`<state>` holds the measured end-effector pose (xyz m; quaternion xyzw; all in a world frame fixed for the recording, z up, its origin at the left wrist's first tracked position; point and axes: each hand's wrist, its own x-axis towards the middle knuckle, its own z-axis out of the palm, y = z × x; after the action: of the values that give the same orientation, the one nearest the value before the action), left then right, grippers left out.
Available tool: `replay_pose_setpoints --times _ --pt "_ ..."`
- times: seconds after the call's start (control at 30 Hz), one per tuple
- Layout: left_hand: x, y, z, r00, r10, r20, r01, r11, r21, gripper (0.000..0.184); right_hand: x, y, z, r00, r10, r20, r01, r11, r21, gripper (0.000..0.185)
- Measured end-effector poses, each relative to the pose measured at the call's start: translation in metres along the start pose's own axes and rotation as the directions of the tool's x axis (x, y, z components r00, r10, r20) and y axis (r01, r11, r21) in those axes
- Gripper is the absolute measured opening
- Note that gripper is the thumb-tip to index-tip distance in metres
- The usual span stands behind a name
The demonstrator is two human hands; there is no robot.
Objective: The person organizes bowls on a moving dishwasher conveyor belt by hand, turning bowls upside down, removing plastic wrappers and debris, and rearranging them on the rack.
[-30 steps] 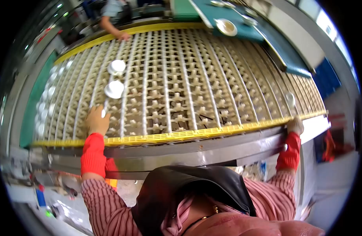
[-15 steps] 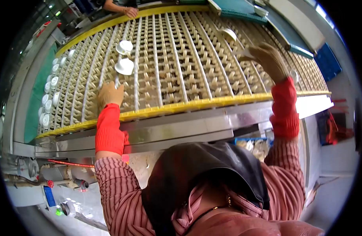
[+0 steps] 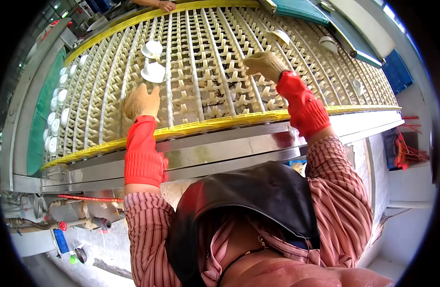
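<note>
Both my hands wear tan gloves with long red cuffs. My left hand [image 3: 142, 101] is over the near part of the pegged conveyor [image 3: 208, 86], its fingers apart just below a white bowl [image 3: 153, 72]. Another white bowl [image 3: 152, 49] sits right behind that one. Over the middle of the pegs is my right hand [image 3: 265, 66], fingers bent and apart, with nothing visible in it. Beyond it a tilted white bowl [image 3: 280, 36] rests on the pegs, and another bowl [image 3: 328, 44] lies farther right.
Several white dishes [image 3: 54, 103] line the left end beside a green panel [image 3: 36, 129]. A yellow edge strip [image 3: 220, 120] runs along the near side. Another person's hand [image 3: 167, 6] rests at the far edge. A green belt [image 3: 301, 12] stands at the back right.
My right hand has moved left from the right side toward the middle, uncovering a bowl there. My left hand has shifted slightly right and up, closer to the nearer bowl.
</note>
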<state>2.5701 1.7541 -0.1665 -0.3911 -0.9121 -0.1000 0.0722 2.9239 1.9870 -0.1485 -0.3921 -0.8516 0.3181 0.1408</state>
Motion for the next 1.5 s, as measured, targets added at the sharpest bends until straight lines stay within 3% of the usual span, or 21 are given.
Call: replay_pose_setpoints --times 0.03,0.1,0.23,0.27,0.3,0.4,0.43,0.53,0.63,0.67,0.7,0.77,0.83,0.87,0.9,1.03,1.2,1.33,1.43,1.47,1.5 --pt "-0.003 0.004 0.000 0.999 0.021 -0.027 -0.022 1.000 -0.017 0.054 -0.008 0.005 -0.003 0.991 0.106 -0.085 -0.087 0.976 0.202 0.045" --pt "-0.004 0.015 -0.001 0.992 0.108 -0.072 -0.112 0.992 -0.055 0.052 -0.019 0.022 -0.013 0.985 0.086 -0.151 -0.077 0.995 0.059 0.052" --pt "-0.026 0.057 -0.013 0.924 0.363 -0.118 -0.376 0.920 -0.111 0.047 -0.052 0.069 -0.026 0.972 0.170 -0.164 -0.190 0.975 -0.112 0.043" --pt "-0.033 0.068 -0.010 0.889 0.441 -0.125 -0.457 0.875 -0.161 0.044 -0.064 0.077 -0.025 0.956 0.247 -0.155 -0.252 0.968 -0.010 0.038" --pt "-0.038 0.076 -0.005 0.847 0.514 -0.133 -0.531 0.821 -0.209 0.042 -0.071 0.090 -0.021 0.951 0.243 -0.189 -0.253 0.967 -0.031 0.038" --pt "-0.036 0.087 0.015 0.715 0.685 -0.141 -0.699 0.708 -0.102 0.048 -0.067 0.125 -0.019 0.935 0.295 -0.199 -0.252 0.943 0.217 0.038" --pt "-0.023 0.087 0.017 0.740 0.666 -0.095 -0.672 0.739 -0.049 0.049 -0.068 0.115 -0.024 0.928 0.324 -0.185 -0.261 0.919 0.296 0.039" --pt "0.021 0.089 0.004 0.841 0.529 0.109 -0.541 0.823 0.173 0.053 -0.065 0.105 -0.030 0.948 0.263 -0.181 -0.234 0.958 0.164 0.033" --pt "0.053 0.060 0.025 0.939 0.330 0.096 -0.340 0.932 0.124 0.059 -0.041 0.107 -0.059 0.949 0.224 -0.221 -0.259 0.955 -0.147 0.031" --pt "0.047 0.059 0.032 0.938 0.345 0.033 -0.345 0.923 0.168 0.060 -0.020 0.132 -0.065 0.935 0.115 -0.336 -0.173 0.974 -0.149 0.032" --pt "0.043 0.057 0.044 0.932 0.359 -0.037 -0.344 0.914 0.213 0.060 -0.003 0.134 -0.082 0.909 0.150 -0.389 -0.282 0.908 -0.310 0.049" --pt "0.043 0.057 0.052 0.918 0.379 -0.115 -0.345 0.907 0.241 0.061 0.035 0.179 -0.099 0.842 -0.001 -0.539 -0.298 0.833 -0.466 0.070" --pt "0.041 0.055 0.054 0.918 0.376 -0.125 -0.348 0.916 0.199 0.062 0.071 0.187 -0.115 0.820 0.051 -0.570 -0.357 0.824 -0.439 0.087" --pt "0.038 0.056 0.054 0.920 0.366 -0.140 -0.339 0.923 0.183 0.062 0.091 0.184 -0.123 0.852 0.188 -0.489 -0.427 0.790 -0.440 0.091" --pt "0.038 0.056 0.056 0.921 0.358 -0.150 -0.335 0.928 0.162 0.062 0.115 0.205 -0.121 0.865 0.116 -0.488 -0.371 0.802 -0.468 0.089" --pt "0.039 0.055 0.051 0.923 0.338 -0.183 -0.319 0.940 0.122 0.060 0.168 0.200 -0.102 0.874 0.212 -0.438 -0.427 0.764 -0.484 0.076" --pt "0.036 0.061 0.050 0.905 0.367 -0.213 -0.353 0.930 0.105 0.058 0.200 0.234 -0.088 0.808 0.123 -0.576 -0.443 0.771 -0.457 0.046" --pt "0.032 0.070 0.044 0.910 0.355 -0.215 -0.332 0.934 0.135 0.052 0.174 0.230 -0.099 0.791 -0.056 -0.610 -0.321 0.810 -0.491 0.050" --pt "0.023 0.096 0.022 0.968 0.250 0.003 -0.250 0.966 0.071 0.050 0.137 0.220 -0.108 0.723 -0.048 -0.689 -0.266 0.901 -0.342 0.053" --pt "0.021 0.104 0.025 0.970 0.239 -0.038 -0.239 0.971 -0.017 0.047 0.131 0.220 -0.104 0.722 0.000 -0.692 -0.254 0.930 -0.265 0.055" --pt "0.015 0.119 0.030 0.976 0.202 -0.075 -0.212 0.965 -0.157 0.049 0.099 0.180 -0.115 0.827 0.238 -0.509 -0.253 0.967 0.041 0.050"
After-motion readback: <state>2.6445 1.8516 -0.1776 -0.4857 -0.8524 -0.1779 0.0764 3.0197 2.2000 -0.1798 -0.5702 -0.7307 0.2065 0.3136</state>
